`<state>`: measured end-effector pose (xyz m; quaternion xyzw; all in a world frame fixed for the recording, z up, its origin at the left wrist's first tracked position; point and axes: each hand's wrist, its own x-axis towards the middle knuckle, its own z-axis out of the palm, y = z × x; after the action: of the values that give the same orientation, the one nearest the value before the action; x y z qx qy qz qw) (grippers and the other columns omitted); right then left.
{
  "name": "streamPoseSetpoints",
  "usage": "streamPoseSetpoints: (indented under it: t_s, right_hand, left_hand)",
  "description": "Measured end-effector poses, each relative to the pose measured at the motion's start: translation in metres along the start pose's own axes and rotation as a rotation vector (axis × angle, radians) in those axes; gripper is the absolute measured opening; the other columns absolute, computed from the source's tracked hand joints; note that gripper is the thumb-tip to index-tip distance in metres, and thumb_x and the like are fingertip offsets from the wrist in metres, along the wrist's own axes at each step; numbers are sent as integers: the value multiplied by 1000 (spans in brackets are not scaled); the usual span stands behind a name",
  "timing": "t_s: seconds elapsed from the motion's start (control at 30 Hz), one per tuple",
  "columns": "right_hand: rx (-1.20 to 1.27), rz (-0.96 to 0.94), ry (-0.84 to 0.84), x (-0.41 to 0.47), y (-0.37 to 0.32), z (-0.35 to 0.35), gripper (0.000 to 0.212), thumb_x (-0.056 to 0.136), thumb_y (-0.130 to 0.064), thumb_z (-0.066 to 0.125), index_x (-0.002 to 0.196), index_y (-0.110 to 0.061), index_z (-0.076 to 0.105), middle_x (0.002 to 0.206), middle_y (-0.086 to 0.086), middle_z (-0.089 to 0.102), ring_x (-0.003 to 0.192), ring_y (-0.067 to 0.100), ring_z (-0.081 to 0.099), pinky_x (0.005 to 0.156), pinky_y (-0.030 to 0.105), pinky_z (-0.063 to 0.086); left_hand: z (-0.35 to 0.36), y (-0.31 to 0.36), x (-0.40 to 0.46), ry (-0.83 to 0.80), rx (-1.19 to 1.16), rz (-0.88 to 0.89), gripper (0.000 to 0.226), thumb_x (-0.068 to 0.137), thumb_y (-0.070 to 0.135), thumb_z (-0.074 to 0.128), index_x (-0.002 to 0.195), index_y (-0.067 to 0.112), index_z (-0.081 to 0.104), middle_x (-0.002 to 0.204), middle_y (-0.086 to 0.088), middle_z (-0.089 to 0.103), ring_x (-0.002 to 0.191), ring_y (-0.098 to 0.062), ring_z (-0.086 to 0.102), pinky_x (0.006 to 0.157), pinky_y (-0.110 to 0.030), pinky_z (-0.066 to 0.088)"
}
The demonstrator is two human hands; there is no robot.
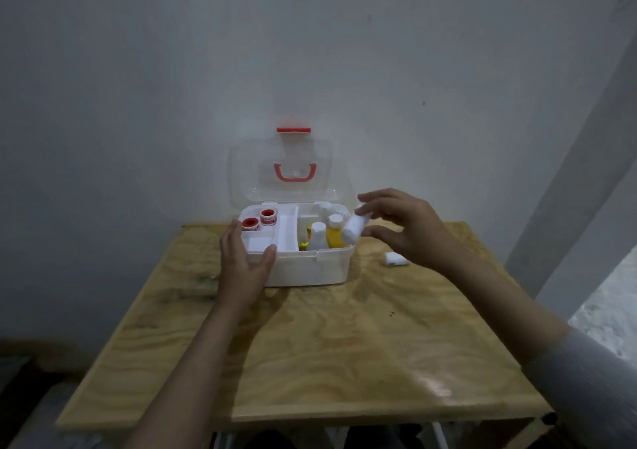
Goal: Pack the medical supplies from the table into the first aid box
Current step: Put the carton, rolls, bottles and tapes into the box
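Against a bare grey-white wall stands our wooden surface (310,345), and on it, near the far edge, the white first aid box (310,269) with its clear lid (275,172) swung up against the wall. Our left hand (241,262) steadies the box's near left corner, fingers (231,238) wrapped over the rim beside the tray (272,238), where two red tape rolls (260,221) sit. In the right compartment a white bottle (317,236) and a yellow bottle (334,233) stand upright. Our right hand (403,228) holds a white bottle, tilted (355,229), over the box's right edge, its fingers pinching it. A small white packet (395,259) lies on the surface to the box's right, well clear of it.
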<state>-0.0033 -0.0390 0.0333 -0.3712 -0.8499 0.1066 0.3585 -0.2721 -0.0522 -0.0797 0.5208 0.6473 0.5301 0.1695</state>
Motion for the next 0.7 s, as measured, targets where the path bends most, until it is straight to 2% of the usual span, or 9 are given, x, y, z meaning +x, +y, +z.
streamPoseSetpoints:
  t_s: [0.13,0.23,0.37,0.57,0.7]
  right_hand:
    - [-47,-24,-228,60,-25,18,29,78,-16,73,106,-19,70,122,2,62,93,15,63,85,28,55]
    - [-80,-27,-354,96,-30,42,26,80,-20,71,106,-18,70,122,4,63,89,13,62,83,26,54]
    - [-130,75,-502,119,-25,77,22,83,-22,68,103,-15,71,121,3,64,88,10,55,77,22,43]
    - [-168,95,-544,125,-19,103,20,79,-22,71,98,-15,74,118,3,64,85,11,53,74,24,40]
    - [-211,108,-503,124,-17,106,30,77,-25,74,106,-18,71,118,3,59,86,12,49,74,25,38]
  left_hand:
    - [-1,0,0,-20,-18,-6,76,84,41,61,144,30,16,152,6,17,135,-21,30,102,-45,44]
    - [-2,-1,1,-29,-18,1,76,83,43,61,144,29,17,151,6,18,135,-19,30,103,-45,44]
    - [-3,-1,-1,-24,-26,3,76,83,43,61,144,31,17,149,11,20,135,-16,29,102,-44,44]
    - [-2,-1,0,-19,-16,12,76,84,43,61,144,31,16,151,11,18,135,-15,28,100,-38,46]
    - [-1,0,0,-7,-12,11,75,84,42,61,143,33,17,152,10,16,136,-16,27,100,-40,46]
